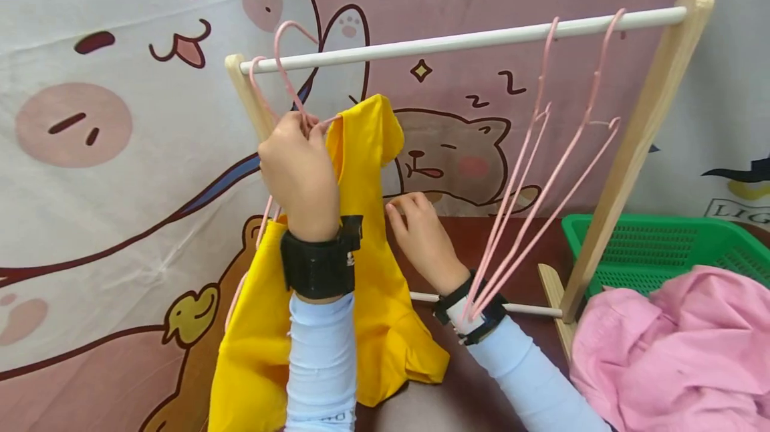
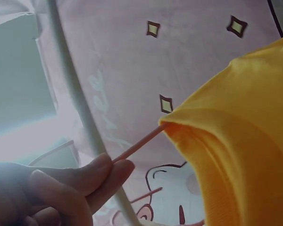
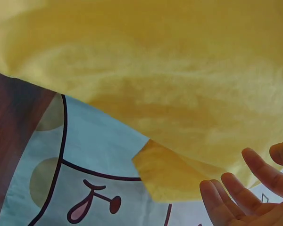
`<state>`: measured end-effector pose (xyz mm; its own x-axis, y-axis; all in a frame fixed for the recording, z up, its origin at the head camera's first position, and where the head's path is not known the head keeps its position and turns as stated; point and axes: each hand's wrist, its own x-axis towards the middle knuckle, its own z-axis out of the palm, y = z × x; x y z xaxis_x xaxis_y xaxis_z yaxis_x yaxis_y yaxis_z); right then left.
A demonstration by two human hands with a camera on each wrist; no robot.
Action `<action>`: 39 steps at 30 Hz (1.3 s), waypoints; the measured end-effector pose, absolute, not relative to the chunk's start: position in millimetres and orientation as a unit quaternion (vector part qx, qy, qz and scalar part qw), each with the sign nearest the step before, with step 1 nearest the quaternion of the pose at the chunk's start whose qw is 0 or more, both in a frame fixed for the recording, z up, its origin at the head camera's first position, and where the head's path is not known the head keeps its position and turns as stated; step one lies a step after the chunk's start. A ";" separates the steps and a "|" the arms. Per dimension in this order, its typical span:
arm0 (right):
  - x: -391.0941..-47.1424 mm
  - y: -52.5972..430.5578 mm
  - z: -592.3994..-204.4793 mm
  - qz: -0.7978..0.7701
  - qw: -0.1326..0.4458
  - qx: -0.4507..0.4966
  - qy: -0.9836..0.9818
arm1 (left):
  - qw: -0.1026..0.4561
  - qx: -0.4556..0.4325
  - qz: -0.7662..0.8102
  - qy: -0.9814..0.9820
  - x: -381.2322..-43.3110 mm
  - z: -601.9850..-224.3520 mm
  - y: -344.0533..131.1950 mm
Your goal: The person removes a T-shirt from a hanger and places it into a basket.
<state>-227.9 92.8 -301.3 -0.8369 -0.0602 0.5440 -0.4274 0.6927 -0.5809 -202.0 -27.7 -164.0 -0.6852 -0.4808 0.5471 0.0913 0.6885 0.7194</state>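
My left hand [image 1: 303,174] pinches a pink wire hanger [image 1: 285,74] just below its hook, close to the rack's left end. One shoulder of a yellow T-shirt [image 1: 363,158] hangs on the hanger's right arm. In the left wrist view, thumb and finger grip the thin hanger wire [image 2: 140,142], which runs into the neck opening of the yellow shirt [image 2: 254,103]. To the right of the shirt, my right hand [image 1: 424,238] has relaxed fingers and holds nothing. The right wrist view has its fingers [image 3: 236,193] beside the hanging yellow cloth [image 3: 146,80].
A white rail [image 1: 457,42] on wooden posts [image 1: 644,144] carries two bare pink hangers [image 1: 592,94] at right, their lower ends over my right wrist. Another pink hook [image 1: 255,77] hangs at far left. A green basket [image 1: 656,241] and crumpled pink cloth [image 1: 680,352] lie right.
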 end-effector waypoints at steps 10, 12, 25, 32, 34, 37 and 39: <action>-251.6 117.1 -295.9 0.409 0.344 0.184 -0.825 | 0.307 0.015 -0.399 -0.864 -170.9 -205.1 -37.3; -254.5 121.7 -297.1 0.377 0.355 0.227 -0.825 | 0.277 -0.011 -0.410 -0.869 -165.6 -212.1 -39.3; -258.6 143.2 -289.4 0.332 0.410 0.360 -0.769 | 0.182 -0.051 -0.408 -0.893 -141.2 -211.1 -54.0; -267.5 163.8 -290.7 0.374 0.422 0.354 -0.746 | 0.177 -0.046 -0.382 -0.906 -130.2 -207.3 -60.8; -269.2 172.0 -292.4 0.427 0.404 0.318 -0.744 | 0.184 -0.044 -0.375 -0.907 -126.2 -207.7 -64.2; -268.8 184.7 -293.9 0.518 0.358 0.223 -0.744 | 0.215 -0.054 -0.360 -0.906 -123.6 -211.9 -69.8; -267.9 190.3 -294.8 0.575 0.331 0.183 -0.725 | 0.229 -0.060 -0.356 -0.904 -120.7 -211.2 -69.9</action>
